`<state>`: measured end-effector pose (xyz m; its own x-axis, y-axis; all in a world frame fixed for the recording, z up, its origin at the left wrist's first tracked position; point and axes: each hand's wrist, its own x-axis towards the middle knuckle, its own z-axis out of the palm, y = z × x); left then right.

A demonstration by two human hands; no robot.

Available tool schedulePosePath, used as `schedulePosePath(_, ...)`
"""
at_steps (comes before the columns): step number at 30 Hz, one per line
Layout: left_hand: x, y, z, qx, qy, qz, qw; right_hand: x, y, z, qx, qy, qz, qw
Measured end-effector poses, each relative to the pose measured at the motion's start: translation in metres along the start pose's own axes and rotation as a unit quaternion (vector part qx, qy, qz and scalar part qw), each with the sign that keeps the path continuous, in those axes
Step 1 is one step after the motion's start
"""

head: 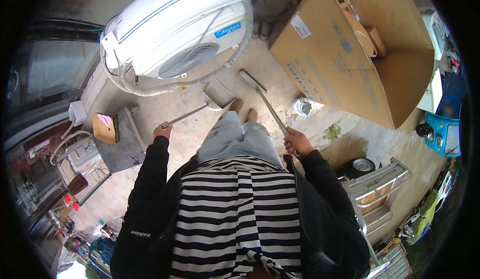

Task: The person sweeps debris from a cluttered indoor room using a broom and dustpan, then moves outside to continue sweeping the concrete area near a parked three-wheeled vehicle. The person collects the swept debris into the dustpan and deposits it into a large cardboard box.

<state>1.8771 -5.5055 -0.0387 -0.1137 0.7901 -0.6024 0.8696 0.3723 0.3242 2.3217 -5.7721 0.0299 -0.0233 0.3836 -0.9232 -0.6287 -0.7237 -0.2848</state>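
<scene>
My left hand (162, 131) grips the end of the handle of a long-handled dustpan (220, 93). Its grey pan rests on the concrete floor, just in front of my shoes (236, 105). In my right hand (298, 141) is the long handle of a broom (273, 111), its narrow head (252, 81) down on the floor. The broom head lies to the right of the pan and apart from it. No dirt in the pan can be made out.
A white Midea air conditioner (191, 59) with a wrapped hose stands ahead on the left. At the front right is a large open cardboard box (333, 69), with a small bucket (302, 107) by its base. A dark board (123, 144) bearing a small carton (104, 129) stands left.
</scene>
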Motion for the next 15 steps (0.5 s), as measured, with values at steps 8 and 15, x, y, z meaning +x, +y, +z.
schedulePosePath(8, 0.018, 0.035, -0.006, 0.448, -0.133, 0.342, 0.815, 0.059, 0.002, -0.008, -0.220, 0.087, -0.131, 0.963)
schedulePosePath(15, 0.120, -0.028, 0.013, -0.115, -0.383, -0.130, 0.907, 0.102, 0.084, 0.018, -0.370, 0.180, -0.077, 0.908)
